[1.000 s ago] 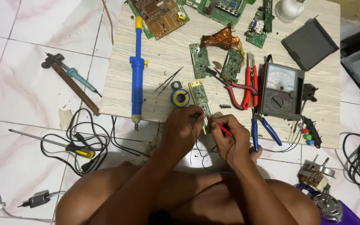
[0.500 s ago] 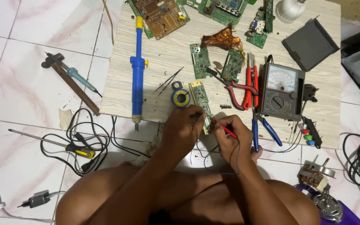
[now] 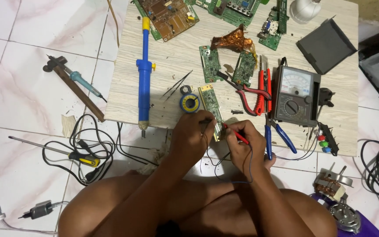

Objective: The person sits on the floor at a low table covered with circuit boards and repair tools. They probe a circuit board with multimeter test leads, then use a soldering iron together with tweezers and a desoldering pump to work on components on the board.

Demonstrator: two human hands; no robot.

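A narrow green circuit board (image 3: 210, 104) lies at the near edge of a low wooden board (image 3: 172, 66). My left hand (image 3: 192, 135) is closed around a black test probe whose tip rests on the board's near end. My right hand (image 3: 241, 142) pinches a red test probe (image 3: 236, 134), with its tip touching the same end of the board. Thin leads run from under my hands toward an analog multimeter (image 3: 295, 95) on the right.
On the wooden board lie a blue desoldering pump (image 3: 144, 72), a solder reel (image 3: 190, 103), tweezers (image 3: 177, 84), red pliers (image 3: 256, 93), blue pliers (image 3: 276, 134) and several more circuit boards. A hammer (image 3: 69, 85), a yellow screwdriver (image 3: 66, 152) and tangled cables (image 3: 94, 149) lie on the tiled floor.
Both hands have stayed at the near end of the narrow circuit board. The red probe tip has shifted only slightly.
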